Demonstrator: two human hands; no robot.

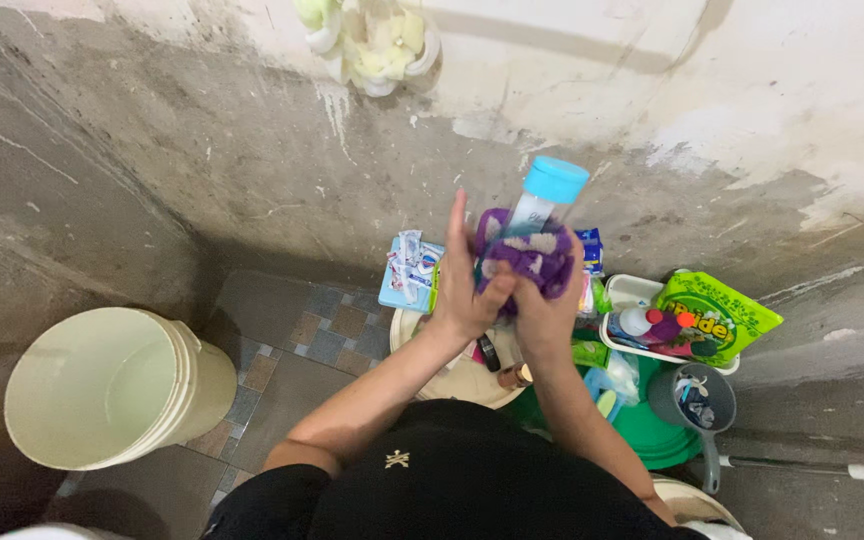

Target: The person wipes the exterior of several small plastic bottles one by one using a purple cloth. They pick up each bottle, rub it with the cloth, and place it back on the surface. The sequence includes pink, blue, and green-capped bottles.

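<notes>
My right hand (pixel 549 312) grips a clear bottle with a light blue cap (pixel 549 190), wrapped in a purple cloth (pixel 532 258). My left hand (pixel 462 290) presses against the cloth and bottle from the left, thumb on the cloth, fingers stretched upward. Both hands are raised in front of a stained concrete wall, above a cluttered corner.
A cream bucket (pixel 102 385) stands at left on the tiled floor. Below the hands sit a round cream lid (pixel 452 380), a white tray (pixel 632 292) with bottles, a green detergent bag (pixel 717 315), a green basin (pixel 652 430), a grey dipper (pixel 697 400) and a blue-white packet (pixel 410 272).
</notes>
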